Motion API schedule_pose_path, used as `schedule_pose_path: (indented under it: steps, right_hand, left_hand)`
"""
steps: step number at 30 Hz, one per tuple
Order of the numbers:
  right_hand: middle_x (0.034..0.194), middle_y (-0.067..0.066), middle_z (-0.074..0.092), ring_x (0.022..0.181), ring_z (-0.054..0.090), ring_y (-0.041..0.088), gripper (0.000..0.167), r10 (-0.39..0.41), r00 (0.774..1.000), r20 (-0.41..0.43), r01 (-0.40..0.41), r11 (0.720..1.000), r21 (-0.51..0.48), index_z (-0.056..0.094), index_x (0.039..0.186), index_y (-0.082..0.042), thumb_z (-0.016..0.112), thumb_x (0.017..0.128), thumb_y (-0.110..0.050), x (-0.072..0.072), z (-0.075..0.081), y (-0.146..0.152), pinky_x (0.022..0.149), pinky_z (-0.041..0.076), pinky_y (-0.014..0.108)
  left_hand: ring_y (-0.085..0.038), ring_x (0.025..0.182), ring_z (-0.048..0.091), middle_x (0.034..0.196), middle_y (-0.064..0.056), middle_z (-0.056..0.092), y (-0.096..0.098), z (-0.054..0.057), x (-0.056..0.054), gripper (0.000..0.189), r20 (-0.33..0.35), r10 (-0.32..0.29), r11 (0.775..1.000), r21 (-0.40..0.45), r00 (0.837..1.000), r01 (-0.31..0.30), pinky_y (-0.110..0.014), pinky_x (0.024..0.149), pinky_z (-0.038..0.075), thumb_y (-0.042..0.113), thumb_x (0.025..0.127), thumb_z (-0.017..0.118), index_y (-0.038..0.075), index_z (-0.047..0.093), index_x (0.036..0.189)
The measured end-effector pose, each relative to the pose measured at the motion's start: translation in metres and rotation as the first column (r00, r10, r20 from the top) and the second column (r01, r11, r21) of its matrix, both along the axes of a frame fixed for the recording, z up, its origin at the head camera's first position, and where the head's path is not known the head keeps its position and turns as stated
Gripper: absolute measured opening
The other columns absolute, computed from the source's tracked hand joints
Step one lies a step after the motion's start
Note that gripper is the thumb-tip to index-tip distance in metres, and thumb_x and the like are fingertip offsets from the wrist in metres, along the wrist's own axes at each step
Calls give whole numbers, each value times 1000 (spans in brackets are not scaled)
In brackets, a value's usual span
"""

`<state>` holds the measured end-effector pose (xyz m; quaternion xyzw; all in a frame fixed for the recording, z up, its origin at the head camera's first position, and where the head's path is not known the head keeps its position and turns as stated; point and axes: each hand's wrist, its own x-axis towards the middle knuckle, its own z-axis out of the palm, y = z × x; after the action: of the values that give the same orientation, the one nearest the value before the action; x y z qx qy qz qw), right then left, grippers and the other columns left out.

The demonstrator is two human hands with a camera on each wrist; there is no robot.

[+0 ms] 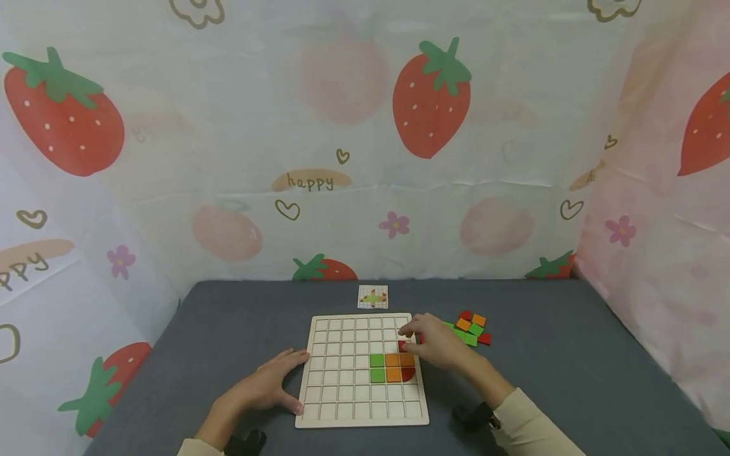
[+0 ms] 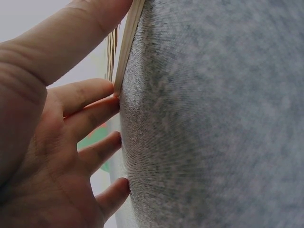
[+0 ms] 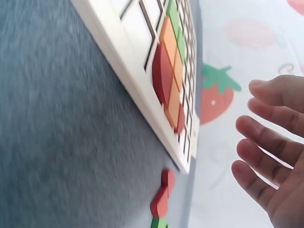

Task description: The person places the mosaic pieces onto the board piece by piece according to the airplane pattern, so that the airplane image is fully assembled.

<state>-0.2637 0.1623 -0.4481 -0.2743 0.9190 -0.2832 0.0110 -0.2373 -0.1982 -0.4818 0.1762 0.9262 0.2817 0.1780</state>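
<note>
A pale wooden grid board (image 1: 333,398) lies on the table. On its right side sit green tiles (image 1: 377,361), orange tiles (image 1: 393,375) and a rounded red tile (image 1: 407,373); another red piece (image 1: 402,346) shows just above them, partly behind my right hand. My left hand (image 1: 259,383) rests at the board's left edge, fingers spread and fingertips at the rim; the left wrist view shows the thumb and two fingers against the board's edge (image 2: 126,50). Over the upper right edge hovers my right hand (image 1: 438,343), fingers loosely bent, nothing between them in the right wrist view.
Loose green, orange and red tiles (image 1: 469,339) lie in a small heap right of the board, partly behind the right hand. Behind the board lies a small picture card (image 1: 373,297) with a coloured grid pattern. A strawberry-print cloth (image 1: 365,139) hangs around the dark grey table (image 1: 542,354).
</note>
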Motion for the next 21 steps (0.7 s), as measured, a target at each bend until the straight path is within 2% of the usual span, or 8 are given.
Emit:
schedule_pose_path:
  steps: [8, 21]
  right_hand:
    - [100, 6, 67, 91, 57, 19, 24, -88, 994, -66, 89, 996, 6, 72, 110, -3, 70, 89, -13, -6, 1, 20, 78, 51, 34]
    - [102, 13, 69, 95, 60, 31, 25, -157, 986, -53, 155, 987, -41, 70, 110, 0, 69, 90, -13, -17, -3, 50, 81, 51, 42]
  left_hand:
    - [-42, 147, 23, 154, -14, 40, 0, -1, 0, 105, -8, -1, 1000, -7, 1000, 1, -69, 109, 23, 40, 60, 89, 6, 42, 147]
    - [-42, 147, 24, 154, -13, 40, -1, -4, -2, 106, -6, -2, 1000, -16, 1000, 2, -69, 108, 24, 42, 59, 88, 7, 41, 148]
